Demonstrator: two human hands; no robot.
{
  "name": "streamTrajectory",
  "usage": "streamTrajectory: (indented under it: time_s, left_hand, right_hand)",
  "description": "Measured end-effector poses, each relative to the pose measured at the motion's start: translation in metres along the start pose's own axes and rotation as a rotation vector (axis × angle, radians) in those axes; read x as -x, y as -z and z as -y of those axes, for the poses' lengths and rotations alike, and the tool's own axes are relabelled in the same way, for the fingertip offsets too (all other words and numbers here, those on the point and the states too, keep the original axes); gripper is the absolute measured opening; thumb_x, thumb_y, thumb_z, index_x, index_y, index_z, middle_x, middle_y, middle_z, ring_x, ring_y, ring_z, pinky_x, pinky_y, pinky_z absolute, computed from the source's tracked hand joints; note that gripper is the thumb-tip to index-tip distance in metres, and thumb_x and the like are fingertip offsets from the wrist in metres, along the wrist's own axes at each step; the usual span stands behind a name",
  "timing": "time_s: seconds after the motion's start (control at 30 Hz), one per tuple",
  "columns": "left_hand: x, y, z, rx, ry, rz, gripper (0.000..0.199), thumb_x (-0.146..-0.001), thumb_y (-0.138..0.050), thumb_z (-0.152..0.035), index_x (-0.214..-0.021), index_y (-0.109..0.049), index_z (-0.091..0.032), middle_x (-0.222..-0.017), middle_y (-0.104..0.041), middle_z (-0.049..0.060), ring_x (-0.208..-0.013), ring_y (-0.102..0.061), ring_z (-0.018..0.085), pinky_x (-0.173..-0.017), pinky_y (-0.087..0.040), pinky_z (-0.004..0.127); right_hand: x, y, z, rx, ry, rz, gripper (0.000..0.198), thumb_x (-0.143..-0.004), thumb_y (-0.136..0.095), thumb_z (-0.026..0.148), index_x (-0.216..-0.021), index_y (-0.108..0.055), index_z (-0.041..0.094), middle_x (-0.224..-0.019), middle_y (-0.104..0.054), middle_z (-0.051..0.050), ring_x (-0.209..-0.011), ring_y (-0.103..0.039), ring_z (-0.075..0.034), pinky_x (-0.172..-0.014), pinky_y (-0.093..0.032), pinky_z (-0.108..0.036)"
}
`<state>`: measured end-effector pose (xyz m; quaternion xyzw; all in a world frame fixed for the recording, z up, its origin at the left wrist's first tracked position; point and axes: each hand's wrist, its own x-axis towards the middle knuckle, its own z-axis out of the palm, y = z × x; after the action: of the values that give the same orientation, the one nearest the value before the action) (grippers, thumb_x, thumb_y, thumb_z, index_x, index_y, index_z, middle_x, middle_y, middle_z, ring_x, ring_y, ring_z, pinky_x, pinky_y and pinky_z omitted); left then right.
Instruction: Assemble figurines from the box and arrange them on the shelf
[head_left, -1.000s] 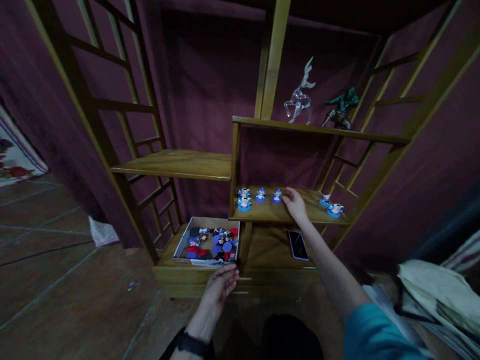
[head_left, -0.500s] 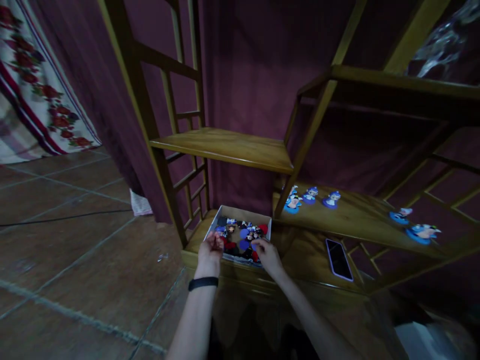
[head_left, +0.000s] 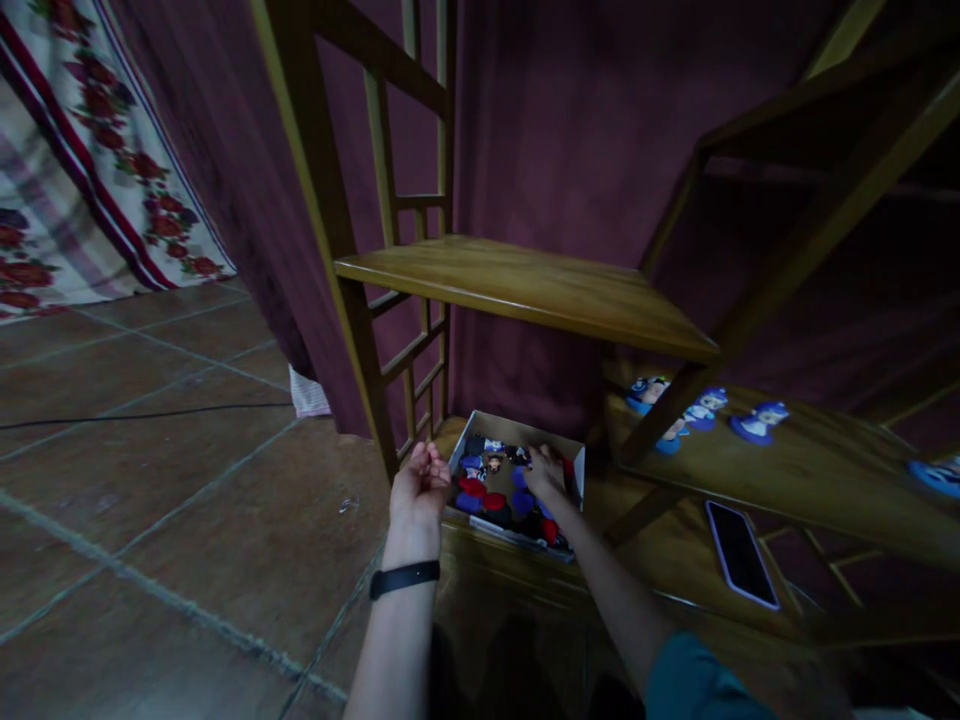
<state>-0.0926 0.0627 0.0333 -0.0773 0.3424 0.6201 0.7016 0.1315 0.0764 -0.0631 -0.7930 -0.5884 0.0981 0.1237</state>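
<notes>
A shallow cardboard box (head_left: 466, 432) on the bottom shelf holds several small figurines with blue, red and black bases, many lying on their sides. My right hand (head_left: 546, 472) reaches down into the right part of the box; its fingertips are lost among the figurines, so any hold is hidden. Just off the box's left edge, my left hand (head_left: 421, 482) is palm up with fingers loosely curled and nothing visible in it. A dark band (head_left: 405, 579) circles my left wrist.
Farther right, several blue-and-white figurines (head_left: 759, 422) stand on a raised shelf (head_left: 832, 478). A phone (head_left: 742, 555) lies on the lower board. Above the box juts a wooden shelf (head_left: 525, 285). The rack's left post (head_left: 311, 180) rises beside my left hand. A cable (head_left: 150, 413) crosses the tiled floor.
The view has shifted left and closer to the box. My right hand has moved from the box's front right edge deeper inside. My left hand has moved from over the box to outside its left edge.
</notes>
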Motion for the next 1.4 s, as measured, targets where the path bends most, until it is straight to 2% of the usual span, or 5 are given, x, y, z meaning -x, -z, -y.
streamTrajectory:
  time_s: [0.33,0.53,0.97,1.17,1.4]
  left_hand:
    - [0.001,-0.006,-0.002,0.026,0.062,0.01,0.018,-0.081,-0.041,0.0,-0.084,-0.053,-0.014,-0.07,-0.058,0.001,-0.054,-0.057,0.005,-0.047,-0.044,0.014]
    - [-0.003,-0.004,0.007,0.006,0.103,0.054,0.019,-0.08,-0.041,0.0,-0.083,-0.053,-0.014,-0.069,-0.057,0.001,-0.055,-0.058,0.006,-0.046,-0.044,0.015]
    - [-0.004,-0.006,0.013,-0.028,0.112,0.067,0.017,-0.08,-0.043,-0.001,-0.082,-0.053,-0.014,-0.067,-0.058,0.001,-0.053,-0.057,0.006,-0.046,-0.045,0.015]
    - [-0.005,-0.006,0.024,-0.107,0.101,0.095,0.018,-0.077,-0.044,0.001,-0.081,-0.054,-0.013,-0.065,-0.059,0.002,-0.052,-0.056,0.007,-0.046,-0.043,0.015]
    - [0.006,-0.011,0.063,-0.723,-0.094,0.359,0.016,-0.066,-0.062,-0.007,-0.081,-0.065,-0.012,-0.071,-0.065,0.005,-0.059,-0.056,0.01,-0.055,-0.041,0.019]
  right_hand:
    - [0.003,-0.003,-0.005,-0.169,0.12,0.047,0.036,-0.067,-0.062,0.018,-0.101,-0.052,0.026,-0.096,-0.06,0.002,-0.086,-0.056,-0.016,-0.073,-0.037,-0.024]
    - [0.013,-0.002,-0.001,-0.142,0.266,0.088,0.045,-0.07,-0.063,0.023,-0.113,-0.051,0.028,-0.107,-0.06,-0.001,-0.102,-0.05,-0.019,-0.085,-0.034,-0.029]
    - [0.011,-0.004,0.022,-0.093,0.097,0.059,0.031,-0.081,-0.049,0.035,-0.109,-0.057,0.027,-0.11,-0.062,-0.006,-0.109,-0.05,-0.023,-0.091,-0.034,-0.038]
    - [0.02,0.004,0.012,-0.463,0.11,-0.041,0.028,-0.083,-0.044,0.038,-0.101,-0.06,0.025,-0.096,-0.067,-0.003,-0.093,-0.059,-0.019,-0.083,-0.043,-0.031]
    - [0.054,0.026,0.003,-0.959,0.041,0.062,0.036,-0.077,-0.047,0.051,-0.085,-0.064,0.021,-0.074,-0.066,-0.001,-0.071,-0.06,-0.017,-0.065,-0.047,-0.026]
